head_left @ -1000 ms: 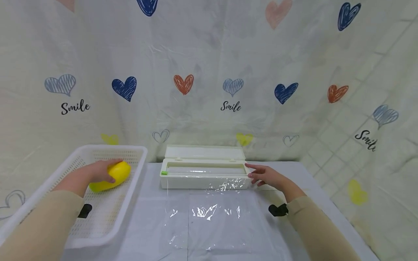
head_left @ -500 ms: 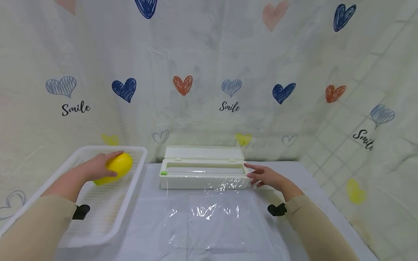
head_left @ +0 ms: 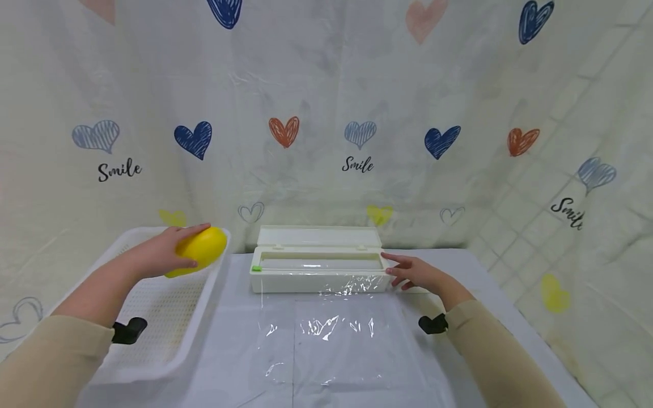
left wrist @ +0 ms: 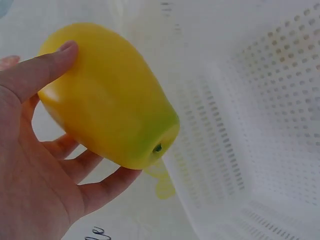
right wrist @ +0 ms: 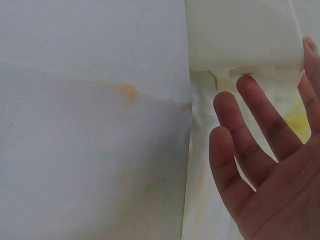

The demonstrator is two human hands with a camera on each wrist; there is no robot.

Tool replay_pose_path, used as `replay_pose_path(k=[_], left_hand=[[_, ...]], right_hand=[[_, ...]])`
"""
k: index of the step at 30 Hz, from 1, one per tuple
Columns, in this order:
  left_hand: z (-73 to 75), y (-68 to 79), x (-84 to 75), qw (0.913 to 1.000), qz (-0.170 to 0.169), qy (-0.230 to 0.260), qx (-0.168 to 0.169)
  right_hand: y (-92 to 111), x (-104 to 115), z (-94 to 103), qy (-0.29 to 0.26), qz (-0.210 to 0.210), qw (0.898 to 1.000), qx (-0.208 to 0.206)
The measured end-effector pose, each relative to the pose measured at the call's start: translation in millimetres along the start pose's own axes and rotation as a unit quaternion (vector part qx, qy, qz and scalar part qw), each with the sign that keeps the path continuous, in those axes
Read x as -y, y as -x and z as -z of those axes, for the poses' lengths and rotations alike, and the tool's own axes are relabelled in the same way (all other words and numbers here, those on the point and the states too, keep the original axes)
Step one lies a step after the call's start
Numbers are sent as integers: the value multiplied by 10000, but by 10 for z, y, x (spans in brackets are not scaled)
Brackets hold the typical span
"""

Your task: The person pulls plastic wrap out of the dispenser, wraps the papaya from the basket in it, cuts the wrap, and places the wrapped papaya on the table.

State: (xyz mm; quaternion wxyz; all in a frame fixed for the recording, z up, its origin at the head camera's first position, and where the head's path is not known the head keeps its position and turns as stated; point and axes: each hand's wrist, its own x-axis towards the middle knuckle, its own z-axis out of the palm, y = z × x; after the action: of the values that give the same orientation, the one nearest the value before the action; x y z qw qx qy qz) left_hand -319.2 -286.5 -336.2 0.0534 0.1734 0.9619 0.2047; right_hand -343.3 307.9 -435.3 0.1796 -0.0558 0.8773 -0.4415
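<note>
My left hand (head_left: 163, 252) grips a smooth yellow mango (head_left: 203, 248), holding it up over the far right part of the white basket (head_left: 204, 317). In the left wrist view the thumb lies across the mango (left wrist: 107, 95), the other fingers curl beneath, and its greenish stem end faces the basket. A white cling film dispenser (head_left: 321, 282) stands at the table's back with its lid raised. Clear film (head_left: 326, 340) runs from it over the front and lies along the table. At the dispenser's right end, my right hand (head_left: 415, 273) rests its spread fingertips, with nothing in its grasp.
A small green slider (head_left: 257, 268) sits at the dispenser's left front edge. White cloth covers the table (head_left: 433, 368). Behind hangs a heart-printed curtain (head_left: 316, 68), which also runs along the right side.
My left hand has lifted the mango from inside the basket, up and rightward toward its far right rim. The right hand has stayed at the dispenser's end.
</note>
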Motion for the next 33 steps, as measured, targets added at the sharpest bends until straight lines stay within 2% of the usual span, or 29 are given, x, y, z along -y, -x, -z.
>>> replay_pose_path(k=[4,9,14,19,27,33], left_hand=[[-17,8,-297,9999,-71,-47,81],[-109,7,-676,9986,-460,-98,245],[-293,3,-1055,9958,-807,-96,424],[-561,-41,-1379,9921,-1056,-74,673],[-1017,-156,-1631,9857,-1467,66,823],[-1322,-279,-1752,9820,-1747,3,718]], right_hand=[[21,-10,1,-22,23,10000,-9],[33,3,-11,-39,-15,10000,-24],[34,33,-16,-28,4,10000,67],[35,65,-14,29,26,10000,59],[27,74,-6,107,-14,9999,123],[71,109,-13,87,-10,9999,131]])
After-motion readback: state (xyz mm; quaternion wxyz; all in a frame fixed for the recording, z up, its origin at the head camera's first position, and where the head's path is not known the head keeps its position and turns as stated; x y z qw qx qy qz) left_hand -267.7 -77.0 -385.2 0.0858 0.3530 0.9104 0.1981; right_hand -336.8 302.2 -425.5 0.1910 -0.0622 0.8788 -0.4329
